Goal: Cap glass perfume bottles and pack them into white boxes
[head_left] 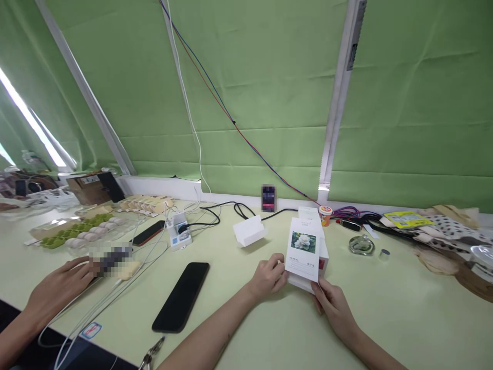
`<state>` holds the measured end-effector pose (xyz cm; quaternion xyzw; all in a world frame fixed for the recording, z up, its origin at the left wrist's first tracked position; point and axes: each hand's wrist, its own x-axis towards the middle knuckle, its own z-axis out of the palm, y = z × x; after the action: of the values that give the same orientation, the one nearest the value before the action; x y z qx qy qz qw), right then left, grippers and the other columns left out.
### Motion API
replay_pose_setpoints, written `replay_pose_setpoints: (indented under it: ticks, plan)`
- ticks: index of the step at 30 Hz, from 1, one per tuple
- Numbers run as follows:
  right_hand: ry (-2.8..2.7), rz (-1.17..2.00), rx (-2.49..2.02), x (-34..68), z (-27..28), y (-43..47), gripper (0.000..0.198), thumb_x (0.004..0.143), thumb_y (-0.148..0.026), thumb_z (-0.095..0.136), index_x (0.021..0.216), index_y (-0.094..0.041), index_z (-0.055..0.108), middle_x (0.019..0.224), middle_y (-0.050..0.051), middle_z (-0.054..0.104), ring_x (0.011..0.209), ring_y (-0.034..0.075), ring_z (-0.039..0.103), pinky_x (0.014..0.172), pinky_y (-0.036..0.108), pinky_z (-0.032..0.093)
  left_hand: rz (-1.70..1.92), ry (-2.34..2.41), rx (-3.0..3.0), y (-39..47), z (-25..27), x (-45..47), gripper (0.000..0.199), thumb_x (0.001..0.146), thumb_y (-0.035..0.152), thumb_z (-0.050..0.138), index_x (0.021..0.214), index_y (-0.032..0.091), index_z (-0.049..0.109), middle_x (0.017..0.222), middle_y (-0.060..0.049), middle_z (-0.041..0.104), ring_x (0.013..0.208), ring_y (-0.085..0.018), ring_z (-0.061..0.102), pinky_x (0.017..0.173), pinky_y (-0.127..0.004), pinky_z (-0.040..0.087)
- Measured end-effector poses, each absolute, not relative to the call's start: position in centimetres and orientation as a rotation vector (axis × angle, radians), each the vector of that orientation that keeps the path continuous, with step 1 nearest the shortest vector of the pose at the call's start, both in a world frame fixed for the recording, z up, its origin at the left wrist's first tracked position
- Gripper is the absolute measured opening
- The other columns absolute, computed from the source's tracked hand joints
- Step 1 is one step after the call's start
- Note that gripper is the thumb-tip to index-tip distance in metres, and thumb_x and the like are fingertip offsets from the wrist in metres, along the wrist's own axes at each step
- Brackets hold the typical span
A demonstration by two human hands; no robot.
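Observation:
A white card printed with a white flower leans upright in front of a white box, partly hiding it. At its lower left edge, the curled fingers of my left hand close on the card. My right hand grips the lower right corner, thumb in front and other fingers partly hidden behind. A small white open carton lies a little behind my left hand. To the right are a clear glass bottle and a small silver cap.
On the left, another person's hand rests near white cables. A black phone, keys, a power strip and a green egg tray are on the table. A paper cup and yellow packet stand behind.

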<state>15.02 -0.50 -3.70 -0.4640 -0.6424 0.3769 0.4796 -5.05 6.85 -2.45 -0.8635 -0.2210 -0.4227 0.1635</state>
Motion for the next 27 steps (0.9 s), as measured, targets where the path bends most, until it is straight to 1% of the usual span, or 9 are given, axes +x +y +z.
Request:
replay_pose_setpoints:
  ticks: [6, 11, 18, 20, 21, 23, 25, 27]
  plan:
    - [-1.550, 0.907, -1.173, 15.3, -3.5, -0.6, 0.046, 0.088, -0.059, 0.043, 0.063, -0.022, 0.049, 0.045, -0.005, 0.042, 0.043, 0.012, 0.039, 0.046, 0.025, 0.030, -1.206, -0.679, -2.497, 6.8, -2.5, -4.9, 0.015, 0.088, 0.017, 0.039, 0.078, 0.018, 0.051, 0.087, -0.008, 0.060, 0.065, -0.013, 0.058, 0.045, -0.020, 0.041]
    - [-1.552, 0.920, -1.171, 15.3, -3.2, -0.7, 0.046, 0.087, -0.059, 0.044, 0.062, -0.022, 0.048, 0.045, -0.005, 0.043, 0.044, 0.013, 0.039, 0.046, 0.025, 0.031, -1.213, -0.732, -2.528, 6.5, -2.6, -4.9, 0.016, 0.089, 0.020, 0.039, 0.080, 0.018, 0.052, 0.090, -0.007, 0.060, 0.063, -0.011, 0.057, 0.045, -0.019, 0.041]
    - [-1.567, 0.954, -1.146, 15.1, -3.2, -1.1, 0.045, 0.087, -0.058, 0.045, 0.060, -0.022, 0.045, 0.045, -0.005, 0.044, 0.044, 0.013, 0.040, 0.047, 0.025, 0.032, -1.279, -0.805, -2.634, 5.7, -2.0, -5.1, 0.017, 0.089, 0.019, 0.040, 0.077, 0.018, 0.052, 0.089, -0.008, 0.060, 0.061, -0.011, 0.055, 0.044, -0.020, 0.036]
    - [-1.562, 0.971, -1.140, 15.1, -3.4, -1.2, 0.045, 0.089, -0.057, 0.043, 0.061, -0.022, 0.045, 0.047, -0.004, 0.045, 0.045, 0.012, 0.041, 0.047, 0.025, 0.032, -1.320, -0.813, -2.704, 5.6, -2.0, -4.9, 0.017, 0.088, 0.020, 0.042, 0.075, 0.018, 0.052, 0.086, -0.007, 0.061, 0.060, -0.011, 0.054, 0.045, -0.020, 0.036]
    - [-1.561, 0.980, -1.137, 15.2, -3.5, -1.3, 0.045, 0.090, -0.056, 0.040, 0.061, -0.022, 0.046, 0.047, -0.004, 0.044, 0.045, 0.012, 0.040, 0.046, 0.025, 0.031, -1.347, -0.816, -2.744, 5.6, -2.1, -4.8, 0.018, 0.088, 0.021, 0.043, 0.073, 0.018, 0.052, 0.080, -0.006, 0.060, 0.059, -0.011, 0.052, 0.046, -0.020, 0.036]
    - [-1.537, 1.013, -1.121, 15.2, -3.6, -1.4, 0.044, 0.093, -0.054, 0.036, 0.068, -0.021, 0.049, 0.049, -0.005, 0.044, 0.043, 0.011, 0.037, 0.043, 0.024, 0.028, -1.414, -0.829, -2.824, 5.4, -2.1, -4.5, 0.022, 0.089, 0.025, 0.043, 0.068, 0.019, 0.049, 0.066, -0.002, 0.054, 0.053, -0.010, 0.047, 0.046, -0.021, 0.035]
    - [-1.459, 1.069, -1.077, 15.3, -3.5, -1.4, 0.036, 0.093, -0.053, 0.036, 0.085, -0.021, 0.051, 0.055, -0.005, 0.048, 0.040, 0.009, 0.034, 0.041, 0.023, 0.025, -1.501, -0.863, -2.887, 5.0, -2.2, -4.3, 0.029, 0.091, 0.029, 0.042, 0.063, 0.020, 0.045, 0.054, 0.003, 0.045, 0.046, -0.009, 0.039, 0.044, -0.021, 0.032]
    - [-1.346, 1.129, -1.013, 15.3, -3.4, -1.4, 0.031, 0.092, -0.052, 0.043, 0.103, -0.023, 0.045, 0.062, -0.006, 0.053, 0.038, 0.007, 0.033, 0.039, 0.021, 0.025, -1.604, -0.921, -2.924, 4.6, -2.2, -4.0, 0.034, 0.092, 0.033, 0.040, 0.061, 0.020, 0.041, 0.050, 0.004, 0.040, 0.044, -0.008, 0.036, 0.043, -0.021, 0.031]
